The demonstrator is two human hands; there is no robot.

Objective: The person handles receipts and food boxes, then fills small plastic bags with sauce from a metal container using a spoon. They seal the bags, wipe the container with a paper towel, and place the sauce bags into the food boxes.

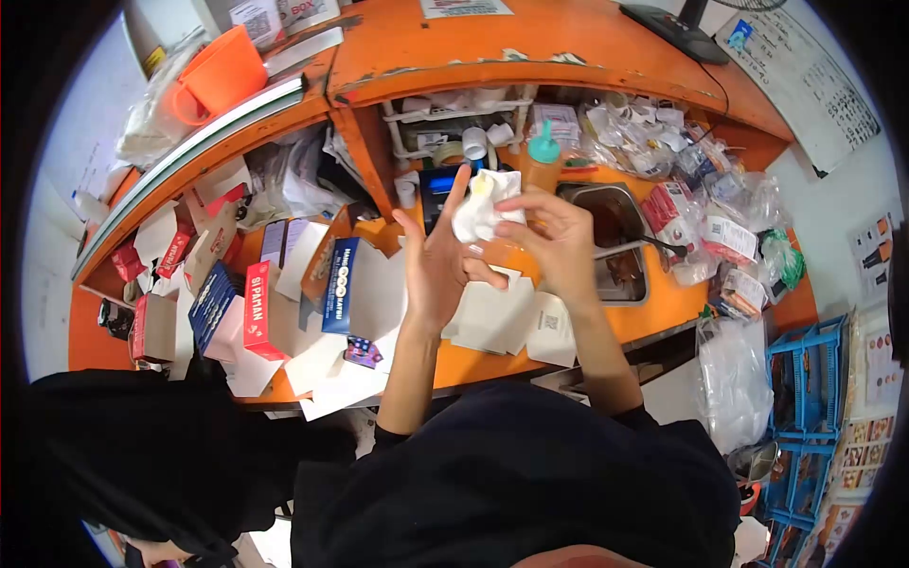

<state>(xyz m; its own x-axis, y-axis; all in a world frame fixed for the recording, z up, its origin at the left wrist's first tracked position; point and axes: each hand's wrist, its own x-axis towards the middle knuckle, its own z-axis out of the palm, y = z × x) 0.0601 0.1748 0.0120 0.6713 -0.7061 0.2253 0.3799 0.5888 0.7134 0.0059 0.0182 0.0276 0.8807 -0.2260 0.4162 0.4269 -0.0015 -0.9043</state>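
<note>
A crumpled white tissue [481,210] with a yellowish spot is pinched between the thumb and fingers of my right hand [559,241]. It covers part of the fingers of my left hand [437,275], which is raised palm toward me. The left thumb and index finger stretch apart, and the lower fingers bend loosely. Below the hands, pale paper sheets [492,317] lie on the orange counter. Behind the tissue sits a dark device with a blue display [440,184], next to a sauce bottle [543,156] with a teal cap.
Red box [267,312] and blue box [343,289] stand open at left, near a phone [362,352]. A metal tray of brown sauce [615,213] with a utensil is at right. Beyond are plastic-wrapped packs [729,237] and blue crates [805,379]. A black-clothed person [161,464] is at lower left.
</note>
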